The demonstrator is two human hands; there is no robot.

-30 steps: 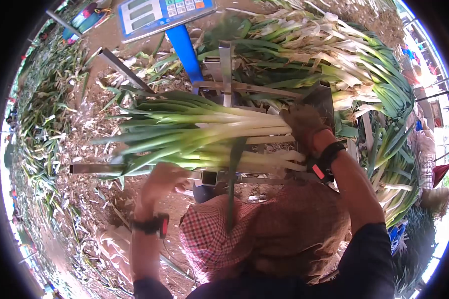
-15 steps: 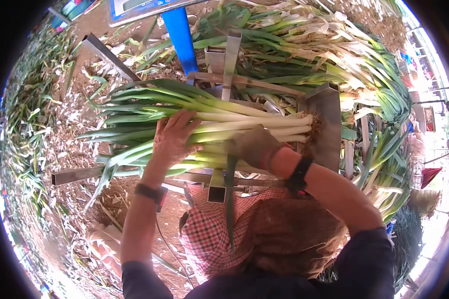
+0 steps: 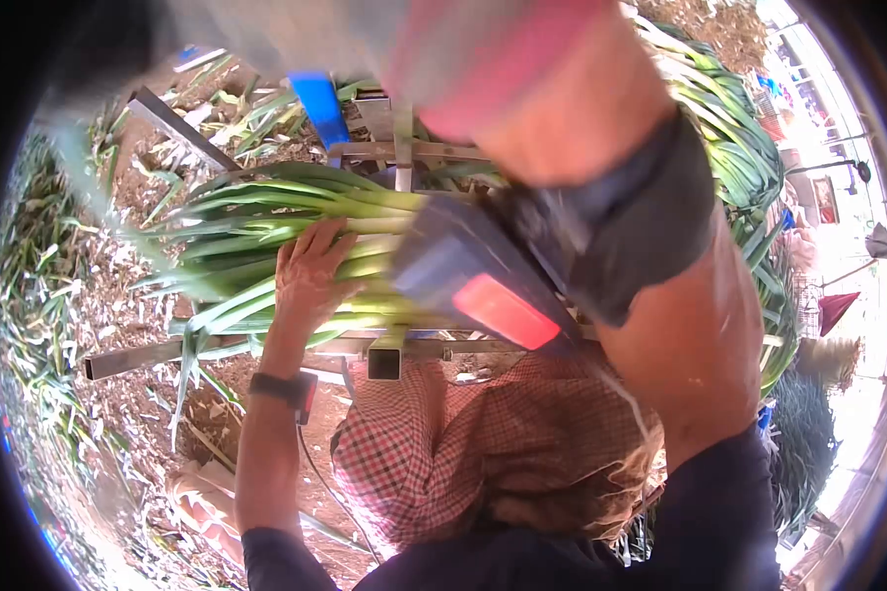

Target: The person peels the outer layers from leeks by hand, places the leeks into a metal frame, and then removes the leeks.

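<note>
A loose bundle of long onion-like stalks with dark green leaves and pale stems (image 3: 256, 236) lies crosswise left of the frame's centre, leaves toward the left. It rests on a rack of square grey metal tubes (image 3: 384, 361), one tube end pointing down just below the stems, another bar slanting at upper left and a third running out at lower left.

The bare left hand (image 3: 310, 271) lies on top of the bundle, palm down, its fingers apart and stretched over the leaves, not closed round them. A black wrist strap with a small red-faced device (image 3: 284, 390) sits below it.

The right hand (image 3: 286, 34), in a greyish glove with a pink cuff (image 3: 493, 64), is a large blur across the top of the frame, close to the camera; whether its fingers are together or apart, and whether they hold anything, cannot be told. A bulky black device with a glowing red panel (image 3: 508, 310) on the right wrist hides the right end of the bundle.

Behind the rack stands a bright blue post (image 3: 317, 108). A red-and-white checked cloth (image 3: 394, 458) fills the lower centre. More green stalks are heaped at upper right (image 3: 710, 118), and cut leaves litter the brown ground at left (image 3: 94, 295).
</note>
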